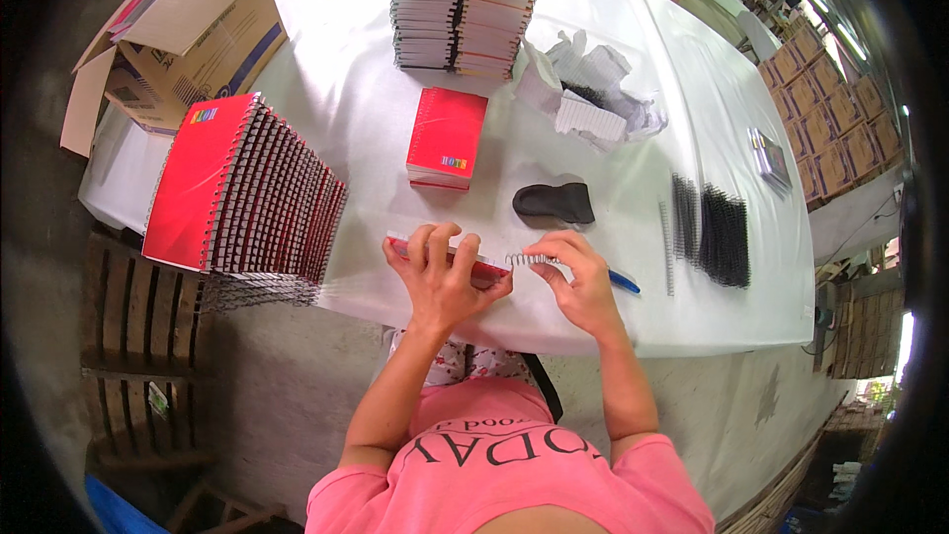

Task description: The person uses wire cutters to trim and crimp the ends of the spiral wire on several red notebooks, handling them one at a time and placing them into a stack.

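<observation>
Near the front edge of the white-covered table, my left hand (440,282) grips a red-covered notebook (486,275), thumb on one side and fingers spread over the other. Between thumb and fingers of my right hand (585,289) is a spiral binding coil (526,259), its free end at the notebook's right end. Whether the coil has entered the holes is too small to tell. Just right of that hand lies a blue-handled tool (624,282), partly hidden. A black curved object (554,204) rests beyond my right hand. Farther back sits a stack of red notebooks (447,129) without visible coils.
Coil-bound red notebooks (208,178) form a tall stack at left, by an opened cardboard box (213,49). High piles of bound books (425,10) stand at the back, beside crumpled white wrapping (593,79). Black coils (725,232) and a small flat case (769,160) lie at right.
</observation>
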Motion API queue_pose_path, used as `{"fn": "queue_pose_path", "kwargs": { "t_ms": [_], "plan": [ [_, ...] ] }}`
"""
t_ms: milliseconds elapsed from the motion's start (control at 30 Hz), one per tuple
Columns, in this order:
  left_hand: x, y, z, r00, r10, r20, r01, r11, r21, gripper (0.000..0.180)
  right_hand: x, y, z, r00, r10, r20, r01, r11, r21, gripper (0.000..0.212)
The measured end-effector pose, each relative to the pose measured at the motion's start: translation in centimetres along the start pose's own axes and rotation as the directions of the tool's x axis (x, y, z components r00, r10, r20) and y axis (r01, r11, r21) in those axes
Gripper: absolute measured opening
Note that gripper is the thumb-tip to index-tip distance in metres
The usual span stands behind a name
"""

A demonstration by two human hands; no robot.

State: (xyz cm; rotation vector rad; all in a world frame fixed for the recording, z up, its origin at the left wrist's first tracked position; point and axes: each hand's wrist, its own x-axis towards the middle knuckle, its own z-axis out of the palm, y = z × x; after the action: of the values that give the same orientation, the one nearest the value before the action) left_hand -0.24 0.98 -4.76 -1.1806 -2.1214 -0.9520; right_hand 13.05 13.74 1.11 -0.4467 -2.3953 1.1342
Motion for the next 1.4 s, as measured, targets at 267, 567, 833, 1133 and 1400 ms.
{"fn": "queue_pose_path", "kwargs": {
  "t_ms": [267, 567, 833, 1133, 1400],
  "plan": [
    [0.2, 0.2, 0.1, 1.0, -0.014, 0.004, 0.015, 1.0, -0.019, 0.042, -0.1, 0.6, -0.4, 0.995, 0.091, -0.035, -0.085, 0.986, 0.145, 0.023],
    [0.1, 0.3, 0.2, 1.0, 0.021, -0.014, -0.022, 1.0, -0.013, 0.038, -0.1, 1.1, 0.2, 0.996, 0.08, -0.025, -0.073, 0.97, 0.23, 0.029],
    [0.2, -0.1, 0.0, 0.997, 0.005, 0.079, -0.009, 0.998, 0.056, 0.051, 0.1, -0.5, -1.2, 0.953, 0.167, 0.252, -0.175, 0.985, 0.01, 0.03],
    [0.4, -1.6, -1.7, 0.99, 0.069, 0.127, -0.055, 0.993, -0.104, 0.052, -0.2, 0.6, -0.6, 0.973, -0.138, 0.186, 0.145, 0.989, -0.021, 0.038],
    [1.3, -1.6, -2.3, 0.991, 0.078, 0.112, -0.053, 0.976, -0.209, 0.052, 4.0, 3.8, -3.8, 0.967, -0.164, 0.197, 0.246, 0.813, -0.528, 0.053]
  ]
}}
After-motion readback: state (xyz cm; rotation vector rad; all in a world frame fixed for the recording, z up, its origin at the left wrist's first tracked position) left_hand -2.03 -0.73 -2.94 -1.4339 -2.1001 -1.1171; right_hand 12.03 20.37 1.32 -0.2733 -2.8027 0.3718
